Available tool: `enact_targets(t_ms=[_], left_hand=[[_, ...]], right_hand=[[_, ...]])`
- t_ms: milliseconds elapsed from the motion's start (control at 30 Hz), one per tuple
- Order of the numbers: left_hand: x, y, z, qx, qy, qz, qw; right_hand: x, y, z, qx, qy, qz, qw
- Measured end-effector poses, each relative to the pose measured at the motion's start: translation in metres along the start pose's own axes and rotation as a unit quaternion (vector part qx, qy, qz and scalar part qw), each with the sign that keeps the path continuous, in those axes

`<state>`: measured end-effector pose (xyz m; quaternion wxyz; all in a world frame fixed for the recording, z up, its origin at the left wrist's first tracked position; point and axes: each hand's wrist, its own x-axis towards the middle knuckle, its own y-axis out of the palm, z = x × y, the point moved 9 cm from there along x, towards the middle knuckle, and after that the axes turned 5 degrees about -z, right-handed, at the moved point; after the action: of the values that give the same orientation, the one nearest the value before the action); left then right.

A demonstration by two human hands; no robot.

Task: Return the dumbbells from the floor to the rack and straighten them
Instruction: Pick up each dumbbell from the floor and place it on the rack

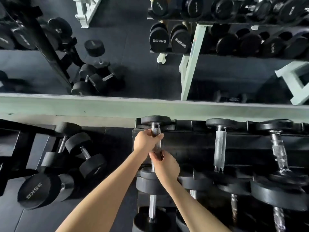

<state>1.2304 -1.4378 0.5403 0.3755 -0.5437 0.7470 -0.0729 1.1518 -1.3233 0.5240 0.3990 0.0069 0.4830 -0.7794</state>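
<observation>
A black dumbbell with a chrome handle lies on the top tier of the black rack, at its left end. Both hands grip its handle: my left hand near the far head, my right hand near the closer head. To the left of the rack, on the floor, lie a large dumbbell marked 35KG, a smaller one and another behind it.
Two more dumbbells rest on the same tier to the right. Lower tiers hold further dumbbells. A mirror above a pale green ledge reflects the racks and floor dumbbells. A black frame stands at far left.
</observation>
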Motion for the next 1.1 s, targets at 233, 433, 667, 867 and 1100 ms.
enact_targets(t_ms=[233, 433, 667, 867, 1100], left_hand=[[-0.003, -0.001, 0.005, -0.014, 0.029, -0.006, 0.999], [0.000, -0.003, -0.005, 0.047, 0.072, -0.008, 0.996], [-0.001, -0.003, -0.007, 0.051, 0.085, 0.005, 0.995], [-0.007, -0.001, -0.005, 0.014, 0.073, -0.003, 0.997], [-0.012, -0.001, -0.008, 0.019, 0.067, -0.015, 0.997]], right_hand=[[-0.001, 0.002, -0.001, 0.040, 0.009, 0.026, 0.999], [-0.005, 0.008, -0.003, 0.057, 0.047, 0.023, 0.997], [-0.007, 0.006, 0.003, 0.033, 0.026, 0.028, 0.999], [-0.001, 0.001, -0.001, 0.009, 0.003, 0.029, 1.000], [-0.009, -0.007, 0.006, 0.022, -0.015, 0.058, 0.998]])
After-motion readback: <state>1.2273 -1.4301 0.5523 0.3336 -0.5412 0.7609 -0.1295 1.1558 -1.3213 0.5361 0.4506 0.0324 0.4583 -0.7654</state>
